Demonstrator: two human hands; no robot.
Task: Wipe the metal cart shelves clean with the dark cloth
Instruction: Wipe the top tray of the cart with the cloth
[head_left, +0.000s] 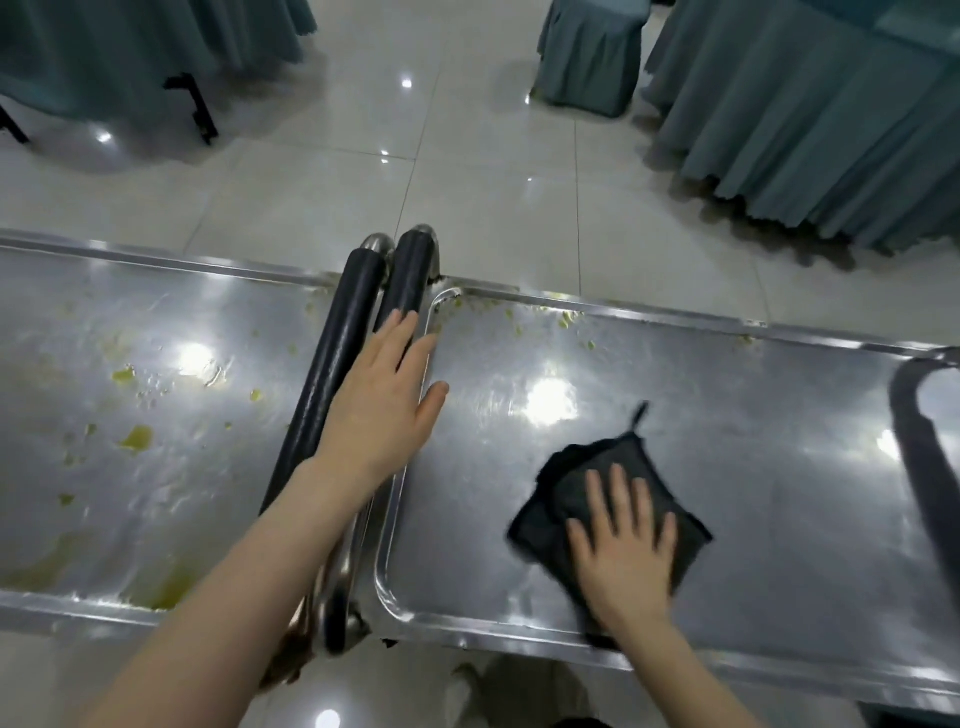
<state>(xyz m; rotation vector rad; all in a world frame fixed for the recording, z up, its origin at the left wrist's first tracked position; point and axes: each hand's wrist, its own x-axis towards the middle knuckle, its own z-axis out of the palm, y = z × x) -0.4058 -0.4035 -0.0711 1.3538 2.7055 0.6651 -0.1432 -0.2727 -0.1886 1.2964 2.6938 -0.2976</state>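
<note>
Beside the shelf's front rim (493, 630), right grip (623, 551) presses dark cloth (639, 460) flat; left grip (379, 410) flat on handles (332, 374).

The broad steel shelf of the right cart (753, 441) lies open between the folded dark cloth (566, 488), pinned under the flat right hand (623, 551), and a dark curved handle (922, 467) at its right end; a low raised rim (387, 519) bounds it; two black padded handle bars (337, 364), the left hand (379, 410) laid on them, stand between it and the smeared steel shelf of the left cart (78, 338), open throughout.
</note>
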